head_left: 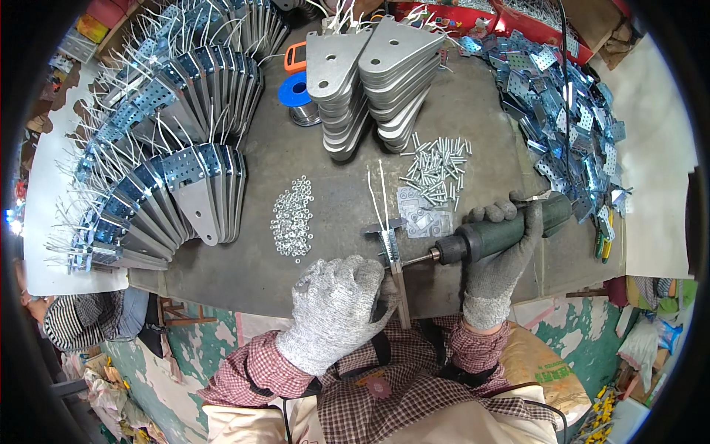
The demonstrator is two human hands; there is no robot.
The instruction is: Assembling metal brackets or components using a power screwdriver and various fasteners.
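At the table's near edge, my left hand (336,311) in a light grey knitted glove is closed on the left side of an upright metal bracket assembly (400,285). Its fingertips are partly hidden behind the metal. Two white wires (382,196) rise from the assembly's top. My right hand (495,274), in a darker grey glove, grips a dark green electric screwdriver (492,238) lying almost level. The tool's bit (420,259) points left and meets the assembly's right side. Whether a screw sits at the tip cannot be seen.
Loose nuts (293,220) lie left of my hands, screws (440,170) and a clear plastic sheet (424,213) beyond them. Stacked grey plates (339,81) and a solder spool (298,92) stand behind. Wired assemblies (200,177) fill the left; blue-silver brackets (573,118) and pliers (607,240) lie right.
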